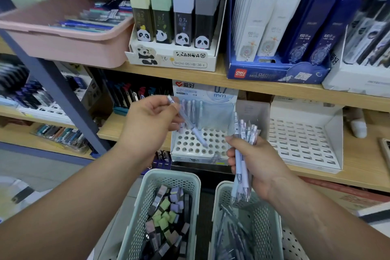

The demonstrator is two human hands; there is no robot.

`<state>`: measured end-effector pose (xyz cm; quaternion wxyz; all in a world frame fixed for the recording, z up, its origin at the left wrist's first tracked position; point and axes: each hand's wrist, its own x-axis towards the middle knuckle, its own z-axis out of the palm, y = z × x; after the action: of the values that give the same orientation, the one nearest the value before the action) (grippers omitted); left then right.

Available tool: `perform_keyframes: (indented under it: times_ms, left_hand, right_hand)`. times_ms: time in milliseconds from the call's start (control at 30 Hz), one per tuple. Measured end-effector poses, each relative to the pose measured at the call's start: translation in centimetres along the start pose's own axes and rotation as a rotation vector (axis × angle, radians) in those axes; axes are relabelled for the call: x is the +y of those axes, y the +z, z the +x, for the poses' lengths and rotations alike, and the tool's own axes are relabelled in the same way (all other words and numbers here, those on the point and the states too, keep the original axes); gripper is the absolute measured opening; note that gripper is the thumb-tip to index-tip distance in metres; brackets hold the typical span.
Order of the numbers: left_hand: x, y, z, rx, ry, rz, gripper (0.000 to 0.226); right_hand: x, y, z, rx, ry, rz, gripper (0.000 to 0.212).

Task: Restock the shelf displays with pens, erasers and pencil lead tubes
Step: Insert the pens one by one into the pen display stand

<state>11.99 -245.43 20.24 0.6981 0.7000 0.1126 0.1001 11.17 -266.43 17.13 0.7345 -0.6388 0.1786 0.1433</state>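
Pink tray point(69, 48) contents smeared by blur — can't tell items apart. Left basket point(150, 175) & right basket point(272, 224) cut off at btm edge; stock in right one blurred. Right hand point(259, 167) hides mid part of pen bundle point(244, 131). White display box point(358, 78) cut by rt edge — print unreadable.

Pink tray point(69, 46); mint perforated baskets point(168, 179); lilac pens point(242, 167); navy display box point(274, 74)

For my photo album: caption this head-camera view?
Left hand holds one pen over the holed display; right hand grips a pen bundle.
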Motion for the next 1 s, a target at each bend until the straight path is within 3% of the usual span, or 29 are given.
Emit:
perform_keyframes:
  times_ms: [233, 400, 733, 1000]
  left_hand:
    - [-1.5, 0.0, 1.7, 0.084, 0.152, 0.335, 0.016]
    - [-2.3, 1.1, 2.2, 0.053, 0.241, 0.520, 0.011]
    - [-3.3, 2.8, 2.5, 0.001, 0.259, 0.696, 0.014]
    - [-3.9, 3.7, 3.3, 0.025, 0.224, 0.692, 0.012]
  right_hand:
    - [0.1, -1.0, 0.5, 0.019, 0.004, -0.019, 0.031]
    - [-0.2, -1.6, 0.5, 0.010, 0.002, -0.020, 0.031]
    - [-0.8, -2.5, 0.3, -0.031, 0.008, -0.018, 0.021]
    - [-1.3, -2.9, -0.2, -0.155, 0.030, -0.020, 0.022]
